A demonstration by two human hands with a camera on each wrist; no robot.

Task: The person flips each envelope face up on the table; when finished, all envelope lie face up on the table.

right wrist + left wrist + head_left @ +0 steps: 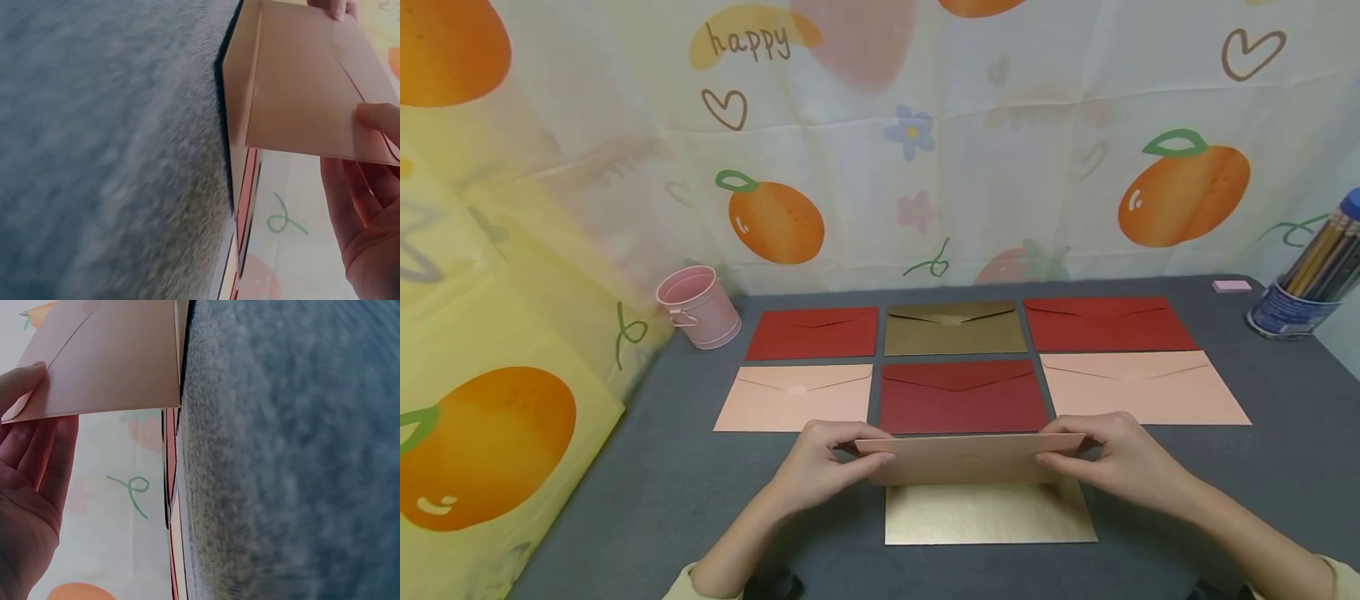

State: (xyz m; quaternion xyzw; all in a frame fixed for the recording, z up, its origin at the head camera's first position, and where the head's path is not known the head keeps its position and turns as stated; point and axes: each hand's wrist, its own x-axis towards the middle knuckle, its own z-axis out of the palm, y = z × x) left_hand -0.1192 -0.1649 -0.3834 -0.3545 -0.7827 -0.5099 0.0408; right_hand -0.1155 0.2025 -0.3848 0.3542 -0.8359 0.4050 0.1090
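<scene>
A pale pink envelope stands upright, held between two hands at its side edges. My left hand pinches its left side, thumb on the near face and fingers behind, as the left wrist view also shows. On the opposite side my right hand grips it in the same way. The flap line shows on the face of the envelope in the right wrist view. Beneath it a gold envelope lies flat on the table, its far part hidden; whether the two touch I cannot tell.
Behind the hands lie two rows of envelopes, among them a dark red one, a brownish gold one and a peach one. A pink bucket stands at left, a pencil holder and an eraser at right.
</scene>
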